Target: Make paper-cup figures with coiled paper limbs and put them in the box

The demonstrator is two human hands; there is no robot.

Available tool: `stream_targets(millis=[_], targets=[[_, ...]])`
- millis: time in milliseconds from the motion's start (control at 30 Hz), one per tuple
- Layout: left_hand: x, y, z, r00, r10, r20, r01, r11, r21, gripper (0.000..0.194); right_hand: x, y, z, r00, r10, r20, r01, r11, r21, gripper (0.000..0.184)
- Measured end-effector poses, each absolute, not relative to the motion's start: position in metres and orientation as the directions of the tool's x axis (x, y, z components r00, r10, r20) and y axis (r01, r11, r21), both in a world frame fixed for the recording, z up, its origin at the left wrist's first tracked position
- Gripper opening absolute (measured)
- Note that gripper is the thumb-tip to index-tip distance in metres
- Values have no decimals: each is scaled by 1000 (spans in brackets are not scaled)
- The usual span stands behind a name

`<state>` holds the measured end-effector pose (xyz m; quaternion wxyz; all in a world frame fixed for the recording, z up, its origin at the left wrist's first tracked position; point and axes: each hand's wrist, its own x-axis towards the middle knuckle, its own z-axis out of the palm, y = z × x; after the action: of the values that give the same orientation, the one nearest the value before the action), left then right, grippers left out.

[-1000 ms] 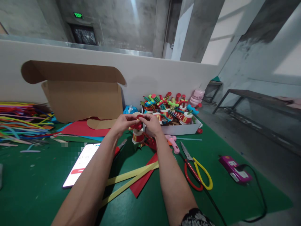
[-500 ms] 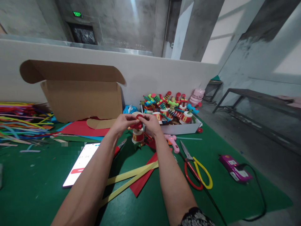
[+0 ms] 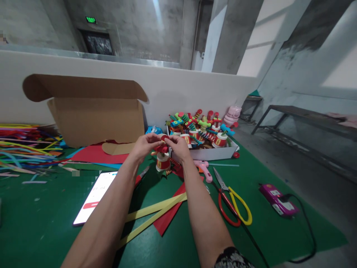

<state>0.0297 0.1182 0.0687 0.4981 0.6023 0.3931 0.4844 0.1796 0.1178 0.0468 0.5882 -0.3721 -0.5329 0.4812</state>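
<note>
A paper-cup figure (image 3: 163,162) with a red band, a yellow label and folded paper-spring limbs stands upright on the green table between my hands. At its top, my left hand (image 3: 147,146) and my right hand (image 3: 179,146) pinch a red paper disc (image 3: 165,137) from either side. Both hands are closed, with the fingertips almost meeting. Parts of the figure's red upper section are hidden behind the fingers. Below my hands lie yellow paper strips (image 3: 156,209) and a red paper strip (image 3: 169,219).
Behind, a white box (image 3: 214,153) holds several similar figures. A pink glue gun (image 3: 205,169), scissors (image 3: 231,199) and a purple device with a cable (image 3: 279,200) lie to the right. Leftward are a phone (image 3: 96,197), a cardboard box (image 3: 97,119) and coloured strips (image 3: 25,149).
The view has tilted very slightly. Both hands stay at the figure's top, and the red disc between the fingertips has shifted only a little.
</note>
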Motion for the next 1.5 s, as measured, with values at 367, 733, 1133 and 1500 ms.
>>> stream_targets(millis=[367, 733, 1133, 1500], targets=[[24, 118, 72, 270, 952, 145, -69, -131, 989, 54, 181, 119, 50, 18, 950, 312, -169, 310, -936, 22], [8, 118, 73, 336, 927, 169, 30, -189, 981, 56, 200, 126, 44, 77, 947, 313, -100, 320, -942, 20], [2, 129, 58, 253, 959, 127, 89, -154, 984, 41, 185, 98, 34, 96, 899, 428, 317, 380, -869, 22], [17, 136, 59, 402, 902, 160, 43, -193, 980, 55, 183, 80, 17, 68, 874, 481, 437, 408, -802, 43]])
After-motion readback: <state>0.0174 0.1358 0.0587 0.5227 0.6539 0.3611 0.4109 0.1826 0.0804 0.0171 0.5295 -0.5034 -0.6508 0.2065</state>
